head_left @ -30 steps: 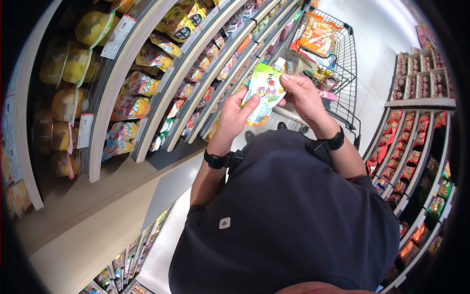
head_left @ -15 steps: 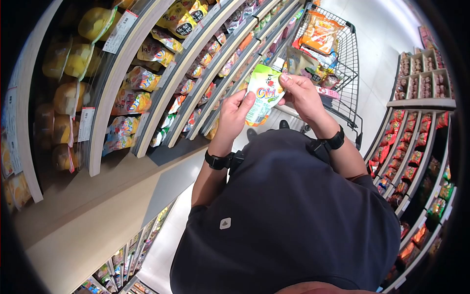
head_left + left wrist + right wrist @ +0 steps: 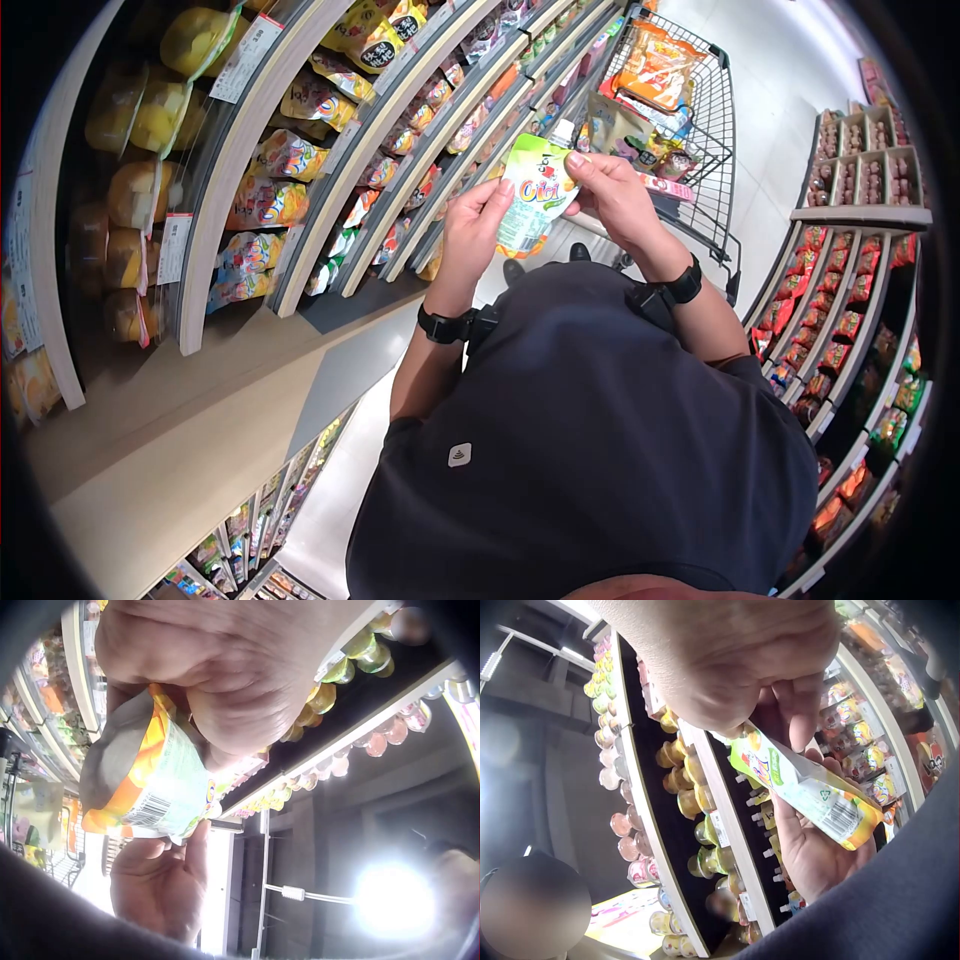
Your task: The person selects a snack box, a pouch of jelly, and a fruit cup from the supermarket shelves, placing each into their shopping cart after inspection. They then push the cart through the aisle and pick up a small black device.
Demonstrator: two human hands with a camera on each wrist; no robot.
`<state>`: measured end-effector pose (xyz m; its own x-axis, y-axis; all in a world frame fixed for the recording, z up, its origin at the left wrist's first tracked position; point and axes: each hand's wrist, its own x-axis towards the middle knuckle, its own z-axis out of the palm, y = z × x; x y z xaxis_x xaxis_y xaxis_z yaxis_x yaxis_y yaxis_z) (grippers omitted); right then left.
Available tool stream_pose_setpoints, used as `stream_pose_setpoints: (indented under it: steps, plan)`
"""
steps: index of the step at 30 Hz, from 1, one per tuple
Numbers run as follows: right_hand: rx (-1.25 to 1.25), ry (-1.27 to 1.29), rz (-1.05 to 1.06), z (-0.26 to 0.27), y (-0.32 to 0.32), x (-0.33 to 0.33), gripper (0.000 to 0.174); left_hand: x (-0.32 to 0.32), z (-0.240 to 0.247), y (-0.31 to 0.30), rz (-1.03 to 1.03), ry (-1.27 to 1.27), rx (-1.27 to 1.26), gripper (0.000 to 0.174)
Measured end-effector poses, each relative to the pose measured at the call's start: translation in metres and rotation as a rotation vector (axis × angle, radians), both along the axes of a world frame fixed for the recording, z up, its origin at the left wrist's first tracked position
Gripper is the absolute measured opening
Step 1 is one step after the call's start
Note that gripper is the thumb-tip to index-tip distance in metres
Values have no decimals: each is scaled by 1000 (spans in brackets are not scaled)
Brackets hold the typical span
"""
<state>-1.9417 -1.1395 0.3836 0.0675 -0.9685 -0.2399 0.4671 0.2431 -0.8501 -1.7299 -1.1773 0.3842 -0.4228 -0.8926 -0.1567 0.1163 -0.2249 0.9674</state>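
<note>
A green, white and orange drink pouch [image 3: 532, 193] with a white cap is held up in front of the chest by both hands. My left hand [image 3: 478, 228] grips its lower left side, thumb on the front. My right hand [image 3: 610, 192] pinches its upper right edge near the spout. In the left wrist view the pouch [image 3: 150, 787] shows its barcode and orange bottom under the left palm [image 3: 225, 682], with the right hand [image 3: 161, 881] below it. From the right wrist camera, the pouch [image 3: 810, 795] slants down between the right fingers [image 3: 795, 712] and the left hand [image 3: 810, 847].
Curved shelves [image 3: 250, 160] of bagged and cupped snacks rise on the left. A wire shopping cart [image 3: 690, 120] with packets in it stands just beyond the hands. More shelves [image 3: 850, 270] of red packets line the right side, with the aisle floor between.
The pouch has tilted slightly and the left thumb has slid up its front. Both hands keep hold of it in about the same place.
</note>
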Motion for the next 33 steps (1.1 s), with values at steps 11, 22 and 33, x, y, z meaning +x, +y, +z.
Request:
stream_pose_setpoints:
  steps: [11,22,33]
  plan:
    - [5,45,10,5,-5,-5,34,-5,-5,-10,-22,31,-18,37]
    - [14,37,-1,-1,-9,-10,38,-7,-8,-14,-9,35,12,37]
    - [-24,246,45,2,-4,-10,30,-7,-10,-14,19,105,61,36]
